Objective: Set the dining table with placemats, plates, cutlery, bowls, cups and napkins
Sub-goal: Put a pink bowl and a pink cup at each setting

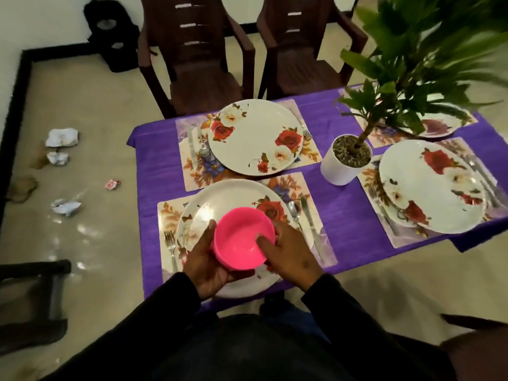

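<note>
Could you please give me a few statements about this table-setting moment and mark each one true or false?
1. Both hands hold the pink bowl over the nearest plate. True: the left hand cups its side and the right hand grips its rim.
2. The potted plant stands in a black pot. False: the pot is white.
3. The tablecloth is purple. True.
4. A bowl already sits on the far plate. False: that plate carries nothing.
5. A spoon and a knife lie right of the nearest plate. True.
6. Crumpled paper lies on the table. False: the crumpled paper is on the floor.
</note>
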### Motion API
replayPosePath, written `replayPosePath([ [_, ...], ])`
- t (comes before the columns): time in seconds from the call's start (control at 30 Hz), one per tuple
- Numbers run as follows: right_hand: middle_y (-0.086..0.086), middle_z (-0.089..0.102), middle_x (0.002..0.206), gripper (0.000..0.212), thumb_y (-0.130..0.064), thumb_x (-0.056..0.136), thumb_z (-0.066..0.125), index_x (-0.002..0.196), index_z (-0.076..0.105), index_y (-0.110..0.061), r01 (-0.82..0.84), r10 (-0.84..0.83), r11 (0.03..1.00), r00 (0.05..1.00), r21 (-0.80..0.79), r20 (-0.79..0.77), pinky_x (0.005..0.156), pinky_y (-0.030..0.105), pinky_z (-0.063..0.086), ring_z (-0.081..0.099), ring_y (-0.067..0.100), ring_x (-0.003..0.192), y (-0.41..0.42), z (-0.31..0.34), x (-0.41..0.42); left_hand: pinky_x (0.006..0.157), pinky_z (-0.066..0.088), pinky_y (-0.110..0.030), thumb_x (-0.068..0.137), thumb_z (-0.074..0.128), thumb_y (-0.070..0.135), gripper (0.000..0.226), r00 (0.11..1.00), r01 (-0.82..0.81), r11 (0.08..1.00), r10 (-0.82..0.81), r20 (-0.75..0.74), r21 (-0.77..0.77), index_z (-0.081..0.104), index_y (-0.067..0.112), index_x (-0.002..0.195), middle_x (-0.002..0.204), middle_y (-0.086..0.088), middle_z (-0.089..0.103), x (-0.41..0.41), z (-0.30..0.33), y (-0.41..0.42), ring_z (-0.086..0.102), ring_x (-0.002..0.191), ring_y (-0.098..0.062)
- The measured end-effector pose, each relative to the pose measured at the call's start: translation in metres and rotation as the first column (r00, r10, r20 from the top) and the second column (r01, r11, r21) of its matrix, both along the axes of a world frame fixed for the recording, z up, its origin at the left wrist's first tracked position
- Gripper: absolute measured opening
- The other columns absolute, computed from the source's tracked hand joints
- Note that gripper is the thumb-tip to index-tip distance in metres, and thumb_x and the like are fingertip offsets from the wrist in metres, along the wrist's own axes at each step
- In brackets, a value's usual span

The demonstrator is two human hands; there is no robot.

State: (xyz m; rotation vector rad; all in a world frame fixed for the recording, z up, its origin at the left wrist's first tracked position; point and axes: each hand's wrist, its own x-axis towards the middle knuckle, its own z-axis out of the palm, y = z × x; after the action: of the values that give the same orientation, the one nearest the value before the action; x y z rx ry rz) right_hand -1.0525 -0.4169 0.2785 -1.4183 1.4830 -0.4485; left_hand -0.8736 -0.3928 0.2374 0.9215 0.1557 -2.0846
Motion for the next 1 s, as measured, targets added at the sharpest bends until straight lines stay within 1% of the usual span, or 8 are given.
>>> replayPosePath([
  [0.1,-0.003,0.039,0.152,0.094,-0.066,0.081,0.064,0.155,0.018,-0.030,-0.209,0.201,0.976,0.972,-0.063,-0.118,0.100,0.043,0.050,0.049,0.018,0.128,-0.019,0.003,-0.009,0.088,0.054,-0.065,0.055,0.096,0.047,0.106,0.985,-0.158,0.987,0.158,-0.071,0.011,0.049,0.010,0.143,0.139,-0.028,0.056,-0.016,-0.006,-0.006,0.061,0.119,-0.048],
  [0.2,-0.003,0.011,0.164,0.128,-0.077,0.068,0.069,0.158,-0.008,-0.028,-0.419,0.358,0.887,0.890,-0.195,-0.284,0.109,0.040,0.038,0.023,0.019,0.146,-0.031,0.014,-0.007,0.080,0.060,-0.056,0.050,0.096,0.051,0.111,0.958,-0.286,0.958,0.286,-0.032,0.010,0.050,0.011,0.143,0.135,-0.025,0.060,-0.030,-0.008,-0.010,0.065,0.114,-0.044],
  [0.27,0.004,0.018,0.161,0.132,-0.081,0.064,0.067,0.159,-0.003,-0.020,-0.557,0.403,0.772,0.802,-0.308,-0.441,0.105,0.046,0.042,0.027,0.027,0.144,-0.037,0.015,0.000,0.075,0.061,-0.049,0.057,0.092,0.052,0.103,0.927,-0.375,0.927,0.374,0.035,0.019,0.052,0.011,0.143,0.129,-0.023,0.064,-0.037,-0.007,-0.010,0.069,0.108,-0.039],
  [0.37,0.014,0.036,0.149,0.129,-0.079,0.061,0.067,0.158,0.014,-0.010,-0.651,0.381,0.650,0.726,-0.392,-0.573,0.094,0.050,0.049,0.043,0.034,0.127,-0.042,0.009,0.010,0.072,0.061,-0.045,0.043,0.099,0.046,0.113,0.896,-0.443,0.894,0.445,-0.008,0.066,0.054,0.010,0.140,0.131,-0.022,0.063,-0.046,-0.004,-0.006,0.069,0.108,-0.038],
  [0.53,0.013,0.041,0.142,0.128,-0.077,0.060,0.069,0.158,0.015,-0.014,-0.685,0.424,0.616,0.705,-0.390,-0.568,0.085,0.045,0.052,0.047,0.030,0.121,-0.042,0.006,0.020,0.074,0.061,-0.045,0.049,0.097,0.051,0.116,0.877,-0.477,0.873,0.480,-0.006,0.097,0.047,0.012,0.147,0.141,-0.021,0.057,-0.038,-0.009,0.003,0.065,0.116,-0.038],
  [0.77,-0.004,0.037,0.145,0.120,-0.082,0.062,0.068,0.157,0.013,-0.033,-0.573,0.470,0.749,0.813,-0.333,-0.344,0.090,0.033,0.050,0.043,0.015,0.127,-0.041,0.028,0.017,0.077,0.060,-0.057,0.041,0.098,0.053,0.116,0.893,-0.449,0.890,0.446,0.053,0.077,0.053,0.016,0.142,0.136,-0.023,0.061,-0.031,-0.012,0.018,0.064,0.115,-0.042],
  [0.9,-0.011,0.048,0.139,0.101,-0.085,0.061,0.066,0.145,0.032,-0.041,-0.167,0.180,0.952,0.983,-0.257,0.027,0.086,0.037,0.057,0.053,0.012,0.119,-0.067,0.033,0.001,0.080,0.056,-0.061,0.050,0.093,0.061,0.111,0.900,-0.436,0.897,0.433,0.050,0.076,0.052,0.018,0.144,0.141,-0.024,0.057,-0.021,-0.017,0.028,0.053,0.128,-0.048],
  [1.0,-0.003,0.051,0.140,0.103,-0.078,0.063,0.071,0.147,0.035,-0.030,-0.015,0.007,0.972,0.999,-0.236,-0.032,0.084,0.032,0.056,0.054,0.020,0.120,-0.093,0.017,-0.018,0.073,0.059,-0.062,0.050,0.093,0.062,0.109,0.891,-0.453,0.888,0.454,0.015,0.080,0.054,0.018,0.142,0.142,-0.025,0.055,-0.015,-0.020,0.036,0.050,0.130,-0.051],
])
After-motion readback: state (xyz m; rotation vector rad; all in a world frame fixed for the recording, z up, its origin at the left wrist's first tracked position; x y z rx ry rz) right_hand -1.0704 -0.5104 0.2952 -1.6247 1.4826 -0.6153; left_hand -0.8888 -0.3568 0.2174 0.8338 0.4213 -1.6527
